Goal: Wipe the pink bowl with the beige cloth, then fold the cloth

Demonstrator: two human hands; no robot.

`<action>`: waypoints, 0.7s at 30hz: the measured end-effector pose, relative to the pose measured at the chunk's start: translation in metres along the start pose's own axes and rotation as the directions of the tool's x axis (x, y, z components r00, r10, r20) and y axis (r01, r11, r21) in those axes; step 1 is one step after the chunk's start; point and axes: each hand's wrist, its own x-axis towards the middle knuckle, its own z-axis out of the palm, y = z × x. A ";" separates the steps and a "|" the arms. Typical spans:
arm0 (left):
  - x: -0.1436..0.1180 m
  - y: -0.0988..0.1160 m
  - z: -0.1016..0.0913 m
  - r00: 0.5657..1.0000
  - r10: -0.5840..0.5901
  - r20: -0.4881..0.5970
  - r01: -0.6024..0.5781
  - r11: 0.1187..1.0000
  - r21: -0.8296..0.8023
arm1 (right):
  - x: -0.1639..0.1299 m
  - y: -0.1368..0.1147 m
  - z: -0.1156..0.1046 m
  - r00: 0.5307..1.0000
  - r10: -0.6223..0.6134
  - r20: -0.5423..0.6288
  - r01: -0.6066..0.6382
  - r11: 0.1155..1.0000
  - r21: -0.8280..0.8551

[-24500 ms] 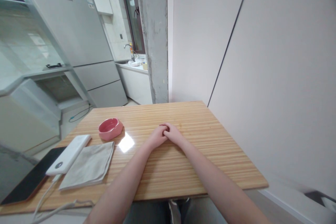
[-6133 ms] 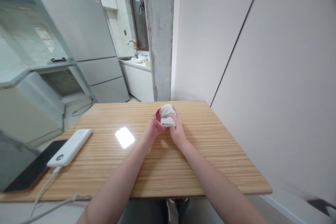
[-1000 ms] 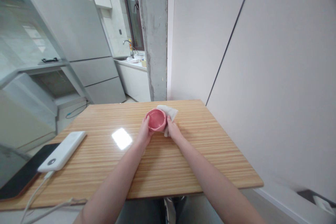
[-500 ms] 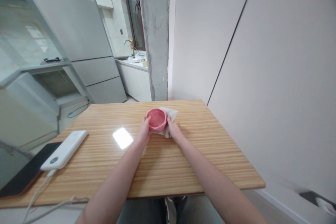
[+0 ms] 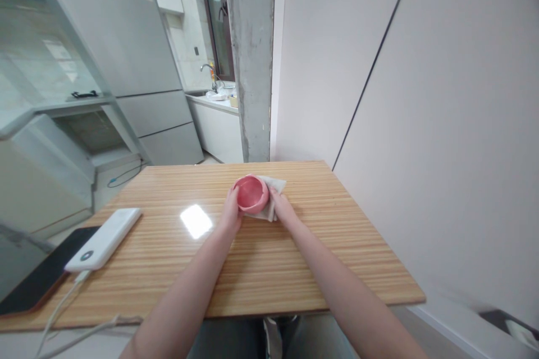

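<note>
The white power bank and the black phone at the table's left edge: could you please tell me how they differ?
The white slab-shaped power bank is thicker, with a cable plugged into its near end; the flat black phone is thin, dark and glossy, with no cable seen. The power bank overlaps the phone's edge. Both lie flat on the wooden table.

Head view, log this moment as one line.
left hand: holds pink bowl | right hand: holds cloth against bowl | table: power bank

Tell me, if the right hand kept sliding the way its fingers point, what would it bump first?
Probably the cloth it already touches, with the pink bowl just beyond; depth is unclear.
</note>
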 end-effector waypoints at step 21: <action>-0.009 0.005 0.006 0.951 -0.301 0.066 0.301 0.954 0.007 | -0.002 -0.013 0.009 0.947 0.310 0.086 -0.275 0.640 0.717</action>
